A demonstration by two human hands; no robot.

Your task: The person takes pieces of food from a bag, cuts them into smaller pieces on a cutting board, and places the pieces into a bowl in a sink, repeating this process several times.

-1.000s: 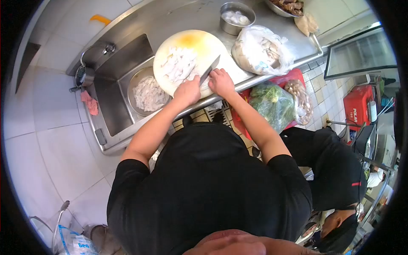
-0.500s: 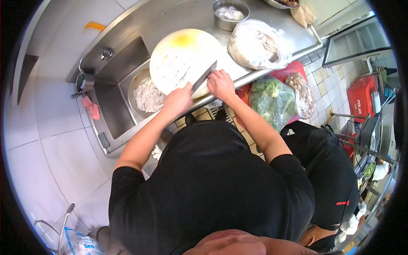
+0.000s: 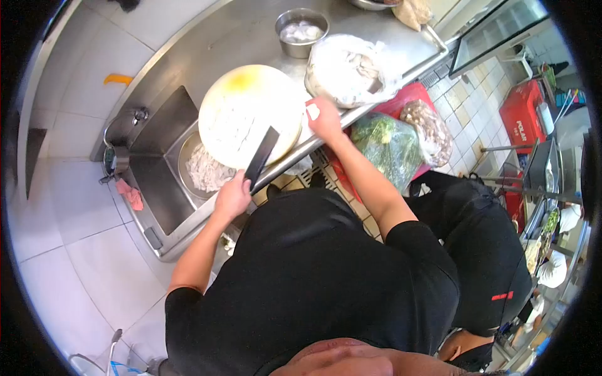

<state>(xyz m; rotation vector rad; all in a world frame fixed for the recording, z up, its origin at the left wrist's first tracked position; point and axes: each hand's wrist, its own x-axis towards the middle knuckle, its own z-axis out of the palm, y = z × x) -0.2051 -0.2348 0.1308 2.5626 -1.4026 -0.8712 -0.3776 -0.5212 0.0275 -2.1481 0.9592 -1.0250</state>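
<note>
My left hand [image 3: 232,197] grips the handle of a cleaver [image 3: 262,153], whose dark blade reaches over the near edge of the round white cutting board [image 3: 213,106]. Pale, thin-cut strips [image 3: 252,122] lie on that board. My right hand [image 3: 324,119] is at the board's right side, beside a clear plastic bag of pale pieces [image 3: 347,70]. Its fingers are curled, and a small white piece [image 3: 313,111] shows at them. Left of the board, a round metal bowl [image 3: 183,164] holds more pale strips.
A steel pot [image 3: 302,47] stands behind the bag on the metal counter. The sink [image 3: 163,200] with its faucet is at left. Bags of greens [image 3: 389,147] and brownish pieces [image 3: 428,128] sit low on the right, near a person in black [image 3: 480,257] bending close beside me.
My left hand has drawn the cleaver back toward me and away from my right hand. My right hand has moved to the board's right side, near the bag. The whole view has shifted.
</note>
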